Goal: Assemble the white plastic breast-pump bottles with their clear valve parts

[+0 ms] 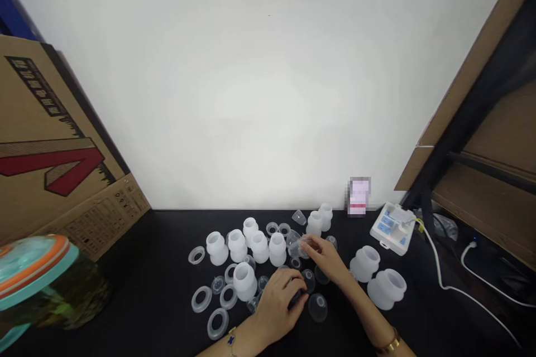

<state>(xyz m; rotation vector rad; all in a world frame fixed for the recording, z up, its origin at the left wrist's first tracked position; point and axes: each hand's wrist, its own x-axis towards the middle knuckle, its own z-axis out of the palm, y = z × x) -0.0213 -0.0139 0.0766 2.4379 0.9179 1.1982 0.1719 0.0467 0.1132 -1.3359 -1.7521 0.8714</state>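
My left hand [280, 302] is low among the loose parts, its thumb and fingers curled round a see-through dome-shaped cap [295, 298] that the fingers partly cover. Further back, my right hand [325, 256] pinches a clear plastic cup [302, 246] between thumb and fingertips. Close by are more clear domes, one at the front [317, 308] and another beside my left fingers [309, 280]. Several white, waisted bottles stand left of my hands, including a near bottle [245, 281] and one farther back [277, 250]. Translucent rings lie around them, such as the front ring [218, 310].
Two larger white bottles, one in front [387, 289], stand to the right. A white power strip [392, 228] with cables and a blurred phone-like object [359, 196] are at the back right. A lidded jar [54, 284] and a cardboard box [50, 139] occupy the left.
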